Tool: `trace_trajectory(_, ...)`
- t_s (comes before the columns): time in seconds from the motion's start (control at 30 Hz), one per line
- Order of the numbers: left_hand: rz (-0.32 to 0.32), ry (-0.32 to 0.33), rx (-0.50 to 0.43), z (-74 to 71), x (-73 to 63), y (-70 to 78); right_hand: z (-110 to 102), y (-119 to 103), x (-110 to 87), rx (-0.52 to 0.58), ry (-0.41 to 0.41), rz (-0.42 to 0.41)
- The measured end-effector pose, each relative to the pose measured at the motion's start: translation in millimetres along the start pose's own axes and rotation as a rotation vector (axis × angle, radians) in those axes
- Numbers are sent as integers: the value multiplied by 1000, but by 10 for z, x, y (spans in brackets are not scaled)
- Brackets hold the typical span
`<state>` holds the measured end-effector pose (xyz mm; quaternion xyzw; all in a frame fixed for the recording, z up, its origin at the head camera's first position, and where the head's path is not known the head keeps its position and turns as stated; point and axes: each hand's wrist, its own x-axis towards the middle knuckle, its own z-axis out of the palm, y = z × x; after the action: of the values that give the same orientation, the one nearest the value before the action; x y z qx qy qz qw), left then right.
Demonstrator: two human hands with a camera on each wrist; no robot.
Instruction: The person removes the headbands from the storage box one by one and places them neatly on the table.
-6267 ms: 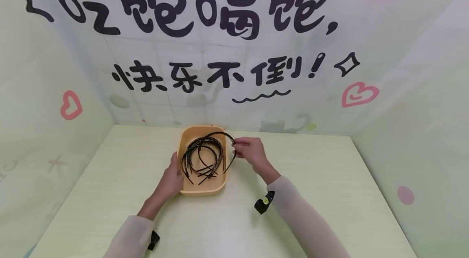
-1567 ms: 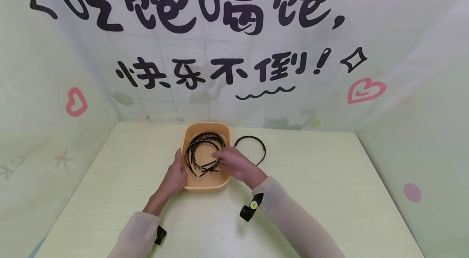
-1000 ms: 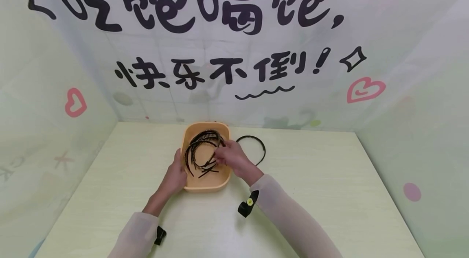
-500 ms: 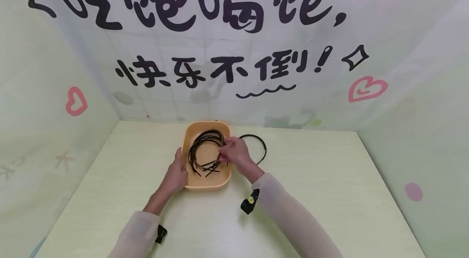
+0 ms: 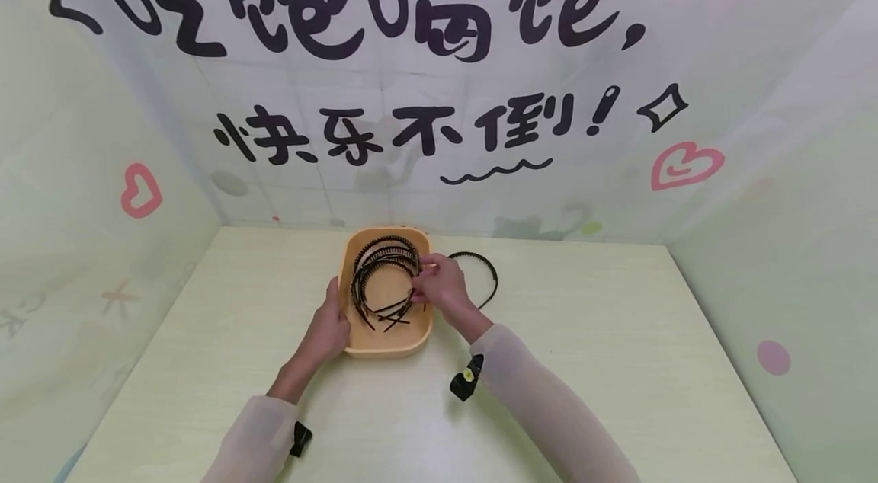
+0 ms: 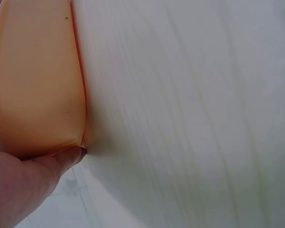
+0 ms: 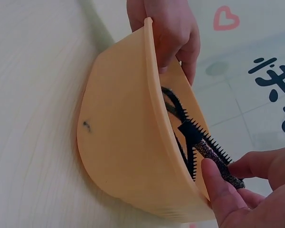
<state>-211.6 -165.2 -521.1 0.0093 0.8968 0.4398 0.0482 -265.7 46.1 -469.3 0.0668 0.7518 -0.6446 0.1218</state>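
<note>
A peach-orange plastic bin (image 5: 387,352) stands on the table near the back wall. My left hand (image 5: 328,324) grips its left wall, with the thumb over the rim in the right wrist view. Inside lie several black toothed headbands (image 5: 357,292), overlapping in a loose ring. At the bin's right rim my right hand (image 5: 442,286) pinches one headband (image 7: 210,153) between thumb and fingers; it has a glittery outer face and comb teeth. Its far part runs down into the bin among the others. Another thin black headband (image 5: 495,277) lies on the table just right of the bin, partly hidden behind my right hand.
The pale wood-grain table (image 5: 562,391) is enclosed by printed cloth walls at the back and both sides. The back wall (image 5: 439,209) rises close behind the bin. Black wrist cameras (image 5: 466,378) hang from both sleeves.
The headband my right hand earlier held beside the bin now lies on the table. My right hand has gone back to the bin, pinched another headband and drawn it toward the right rim.
</note>
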Motion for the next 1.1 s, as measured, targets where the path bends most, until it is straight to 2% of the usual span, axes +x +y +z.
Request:
trace_trajectory(0.13, -14, -7, 14, 1, -10, 5, -30, 9, 13, 45, -1, 10)
trace_trajectory(0.43, 8, -9, 24, -3, -6, 24, -131, -3, 26, 123, -55, 26)
trace_trajectory(0.77, 7, -4, 11, -13, 6, 54, -330, -31, 38, 99, -46, 35)
trace_trajectory(1.1, -12, -5, 28, -9, -11, 45, -637, 41, 58, 77, -34, 64)
